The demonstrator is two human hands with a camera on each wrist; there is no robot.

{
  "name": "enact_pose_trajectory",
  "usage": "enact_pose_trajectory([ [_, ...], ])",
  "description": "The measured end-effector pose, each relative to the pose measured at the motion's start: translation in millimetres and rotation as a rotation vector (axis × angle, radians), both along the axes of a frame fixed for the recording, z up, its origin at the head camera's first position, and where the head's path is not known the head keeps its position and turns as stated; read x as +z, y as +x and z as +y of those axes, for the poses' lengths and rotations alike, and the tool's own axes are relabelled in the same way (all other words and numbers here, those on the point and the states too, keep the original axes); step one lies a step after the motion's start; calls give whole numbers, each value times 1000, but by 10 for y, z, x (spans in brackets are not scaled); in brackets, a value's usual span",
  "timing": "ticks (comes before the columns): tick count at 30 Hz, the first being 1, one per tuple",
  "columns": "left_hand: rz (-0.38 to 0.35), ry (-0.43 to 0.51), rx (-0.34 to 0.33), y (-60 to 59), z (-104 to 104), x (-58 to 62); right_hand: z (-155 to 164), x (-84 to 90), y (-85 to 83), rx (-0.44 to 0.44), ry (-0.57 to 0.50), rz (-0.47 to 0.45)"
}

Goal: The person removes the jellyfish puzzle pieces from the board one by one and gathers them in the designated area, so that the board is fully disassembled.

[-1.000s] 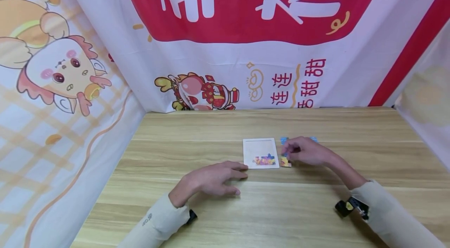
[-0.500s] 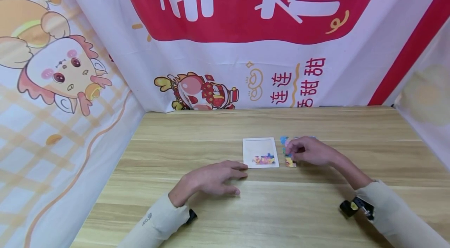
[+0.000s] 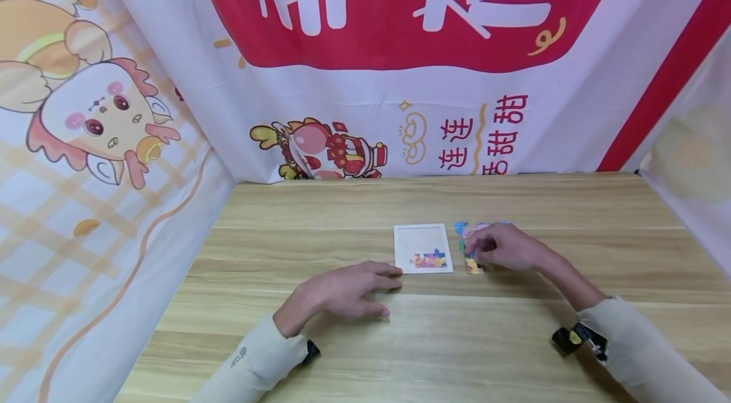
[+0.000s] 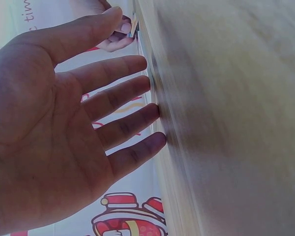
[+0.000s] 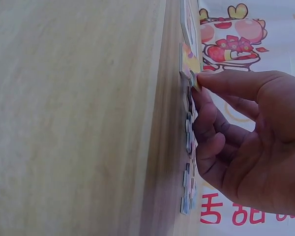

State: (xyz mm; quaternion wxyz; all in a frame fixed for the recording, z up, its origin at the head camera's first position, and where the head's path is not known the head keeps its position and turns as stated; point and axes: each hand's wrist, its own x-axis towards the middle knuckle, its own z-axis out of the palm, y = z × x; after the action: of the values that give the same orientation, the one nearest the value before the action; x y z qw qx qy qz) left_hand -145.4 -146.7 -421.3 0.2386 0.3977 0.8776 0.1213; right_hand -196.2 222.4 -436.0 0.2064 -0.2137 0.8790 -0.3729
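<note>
In the head view a white puzzle tray (image 3: 415,242) lies flat on the table, with several joined pink, yellow and blue jigsaw pieces (image 3: 429,260) in its near right part. My left hand (image 3: 351,289) rests beside it, fingers spread and fairly straight, a fingertip at the tray's near left corner. To the right of the tray, my right hand (image 3: 508,247) pinches a yellow-orange jigsaw piece (image 3: 473,266) between thumb and fingers. The right wrist view shows this piece (image 5: 188,60) tilted up close to the tabletop. Its far part is hidden by the fingertips.
Several loose jigsaw pieces (image 3: 460,228) lie right of the tray, partly covered by my right hand. In the right wrist view these loose pieces (image 5: 189,135) run in a row below the held one. Printed cloth (image 3: 354,92) hangs behind the wooden table (image 3: 320,212).
My right hand has moved slightly right, away from the tray, with the yellow-orange jigsaw piece. More of the loose pieces behind it now show. The left hand and tray have stayed put.
</note>
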Motion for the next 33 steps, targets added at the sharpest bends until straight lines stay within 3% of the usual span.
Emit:
enact_pose_trajectory([
  [13,-12,-9,16,4,5,17,-58,-9,4,16,80,97],
  [25,16,-7,-3,-10,40,42,-186,59,3,-20,38,76],
  [33,93,20,-82,-12,156,33,-390,40,-33,25,47,126],
])
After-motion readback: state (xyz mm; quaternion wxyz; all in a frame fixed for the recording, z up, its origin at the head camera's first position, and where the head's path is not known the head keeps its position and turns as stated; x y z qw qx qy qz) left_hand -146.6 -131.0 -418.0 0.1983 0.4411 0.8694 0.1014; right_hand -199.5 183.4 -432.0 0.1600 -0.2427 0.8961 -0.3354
